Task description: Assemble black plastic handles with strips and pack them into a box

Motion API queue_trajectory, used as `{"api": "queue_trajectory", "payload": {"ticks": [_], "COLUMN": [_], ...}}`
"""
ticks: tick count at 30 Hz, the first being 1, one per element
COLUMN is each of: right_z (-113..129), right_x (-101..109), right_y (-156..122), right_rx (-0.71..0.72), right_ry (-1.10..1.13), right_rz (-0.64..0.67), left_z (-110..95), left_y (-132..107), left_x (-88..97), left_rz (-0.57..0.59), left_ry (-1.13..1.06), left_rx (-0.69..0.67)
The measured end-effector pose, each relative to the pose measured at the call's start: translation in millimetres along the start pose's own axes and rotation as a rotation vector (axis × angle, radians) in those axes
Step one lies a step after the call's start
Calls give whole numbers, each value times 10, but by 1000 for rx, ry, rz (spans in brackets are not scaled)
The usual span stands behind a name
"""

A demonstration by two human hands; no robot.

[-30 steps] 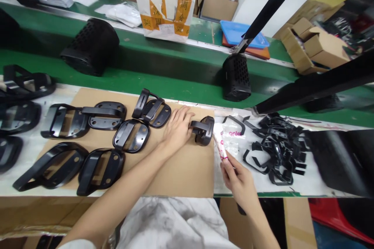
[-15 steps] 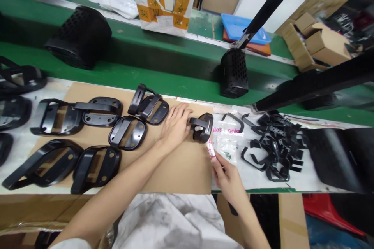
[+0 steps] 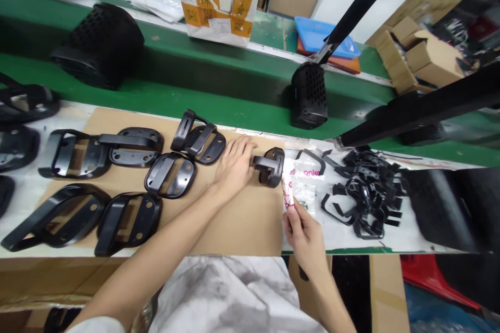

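Observation:
My left hand (image 3: 235,164) rests palm down on a cardboard sheet (image 3: 238,223), its fingers stretched forward. Its thumb side holds the strap end of a black plastic bracket (image 3: 273,166), which sits tilted at the sheet's right edge. Part of that grip is hidden by the hand itself. In my closed right hand (image 3: 307,231) is a slim white stick with pink print (image 3: 288,187), its tip pointing up beside the bracket. More brackets like it, such as one small bracket (image 3: 171,175), lie on the cardboard to the left.
A pile of thin black plastic pieces (image 3: 365,190) lies to the right, near clear printed bags (image 3: 308,171). Black perforated housings (image 3: 310,96) stand on the green conveyor (image 3: 219,106). Dark bars slant in from the upper right. A taped parcel (image 3: 219,0) and blue tray (image 3: 326,36) stand beyond.
My right hand has shifted slightly up and turned, bringing the white stick more upright, just right of the bracket. My left hand and the bracket keep almost the same place.

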State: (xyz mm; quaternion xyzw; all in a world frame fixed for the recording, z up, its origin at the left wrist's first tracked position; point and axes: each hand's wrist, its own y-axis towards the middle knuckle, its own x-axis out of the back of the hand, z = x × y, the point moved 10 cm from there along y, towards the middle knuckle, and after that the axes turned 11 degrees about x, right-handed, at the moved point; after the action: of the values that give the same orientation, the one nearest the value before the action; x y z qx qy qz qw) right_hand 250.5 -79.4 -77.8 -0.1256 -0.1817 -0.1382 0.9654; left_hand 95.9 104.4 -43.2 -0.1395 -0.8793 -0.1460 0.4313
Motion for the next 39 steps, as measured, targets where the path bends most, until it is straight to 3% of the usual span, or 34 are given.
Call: {"api": "queue_trajectory", "payload": {"ticks": [5,9,14,17,21,24,28,31,34,37,39], "right_z": [15,62,109,90,91,86,45,19,4,35,99], "right_x": [-112,-20,-145,-103,-116,-63,-67,-35,18,64,86], "right_y": [8,39,55,72,99,141,193,194,157,128,130], "right_rx": [8,-21,2,5,50,70,15,-70,-129,-118,-72], "right_ry": [-25,46,19,23,-52,-71,16,213,361,443,474], "right_rz": [136,57,144,100,162,138,194,175,90,-17,-78], "left_z": [-4,11,11,6,-2,-1,15,67,127,110,67], "left_y": [3,5,5,10,18,20,24,44,58,-6,-84], "left_x": [19,7,9,12,26,23,19,52,45,-45,-41], "left_rz": [-10,-11,-15,-9,-21,-32,-28,-4,89,248,303], "left_ry": [1,-6,-9,-8,-8,-6,-35,-160,-477,-829,-900], "left_rx": [-9,-6,0,4,7,10,-4,13,86,187,223]}}
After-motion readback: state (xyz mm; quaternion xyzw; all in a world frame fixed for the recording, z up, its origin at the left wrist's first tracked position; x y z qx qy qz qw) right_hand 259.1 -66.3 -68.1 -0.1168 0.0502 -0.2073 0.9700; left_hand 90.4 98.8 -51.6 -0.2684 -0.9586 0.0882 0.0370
